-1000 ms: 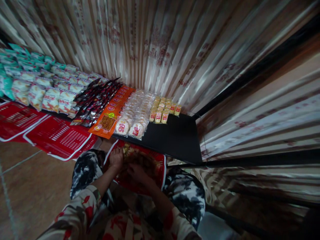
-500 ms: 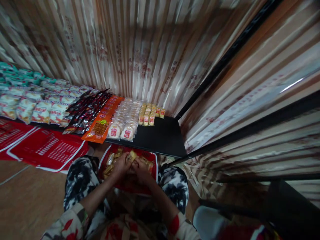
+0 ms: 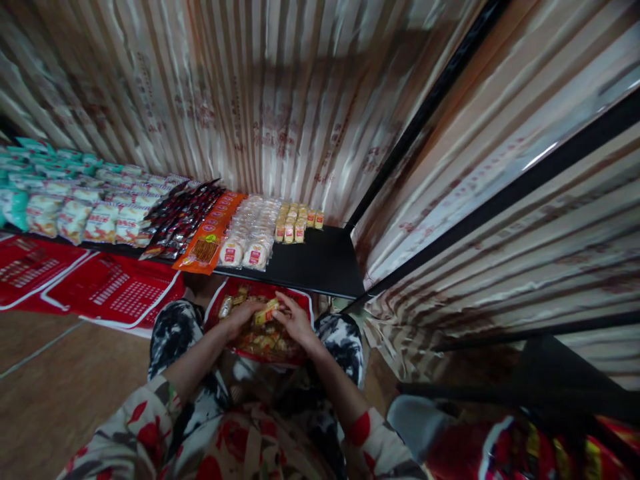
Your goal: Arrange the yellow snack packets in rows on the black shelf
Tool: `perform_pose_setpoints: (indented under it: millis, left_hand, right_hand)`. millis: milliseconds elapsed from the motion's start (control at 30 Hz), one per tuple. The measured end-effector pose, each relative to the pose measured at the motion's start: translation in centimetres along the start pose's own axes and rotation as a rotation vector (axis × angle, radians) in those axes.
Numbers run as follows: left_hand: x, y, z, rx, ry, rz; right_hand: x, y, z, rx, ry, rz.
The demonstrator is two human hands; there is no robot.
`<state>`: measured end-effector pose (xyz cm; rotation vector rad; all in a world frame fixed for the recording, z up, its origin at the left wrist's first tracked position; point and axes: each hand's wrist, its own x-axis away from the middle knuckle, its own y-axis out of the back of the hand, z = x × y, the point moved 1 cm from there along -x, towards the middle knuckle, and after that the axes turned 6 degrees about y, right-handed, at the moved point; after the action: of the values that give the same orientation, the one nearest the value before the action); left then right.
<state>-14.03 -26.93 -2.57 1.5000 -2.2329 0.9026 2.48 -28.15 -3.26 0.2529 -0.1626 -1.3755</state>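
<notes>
Above a red basket (image 3: 311,303) between my knees, both of my hands are around one small yellow snack packet (image 3: 266,312) with a red label. My left hand (image 3: 243,316) grips its left end, fingers partly hidden. At the right end, the thumb and fingers of my right hand (image 3: 296,321) close on the packet. More gold-wrapped packets (image 3: 267,345) lie loose in the basket below. On the black shelf (image 3: 320,263), several similar yellow packets (image 3: 290,230) stand in short rows.
Left along the shelf come clear-wrapped round crackers (image 3: 256,255), an orange bag (image 3: 207,243), dark red packets (image 3: 183,220) and white bags (image 3: 100,223). Red baskets (image 3: 115,290) stand below. Black posts (image 3: 425,120) and a striped curtain (image 3: 300,100) border the shelf. Red packages (image 3: 540,447) lie lower right.
My hands have drawn slightly apart, and the yellow packet between them now lies tilted with its red label showing. The camera view has shifted a little.
</notes>
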Motion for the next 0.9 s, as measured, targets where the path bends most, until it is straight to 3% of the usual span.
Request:
perform_pose_setpoints:
  millis: [67,167,267,433,700,900]
  left_hand:
    - [0.1,-0.2,-0.5,0.017,0.065,0.071]
    - [0.4,-0.6,-1.5,0.013,0.118,0.041]
    - [0.7,-1.2,-2.6,0.030,0.086,-0.020]
    - [0.9,-1.9,-3.4,0.023,0.008,-0.014]
    - [0.6,-2.6,-3.8,-0.019,-0.052,-0.064]
    - [0.4,-3.2,-4.3,-0.165,-0.077,-0.033]
  right_hand:
    - [0.2,0.3,0.0,-0.034,-0.018,-0.006]
    - [0.4,0.6,-0.2,-0.069,-0.070,-0.068]
    - [0.5,0.9,-0.3,-0.149,-0.140,-0.130]
    - [0.7,1.6,0.6,-0.220,-0.247,-0.197]
    - [0.1,2.7,1.7,-0.239,-0.209,-0.216]
    - [-0.7,3.8,1.2,-0.243,-0.163,-0.252]
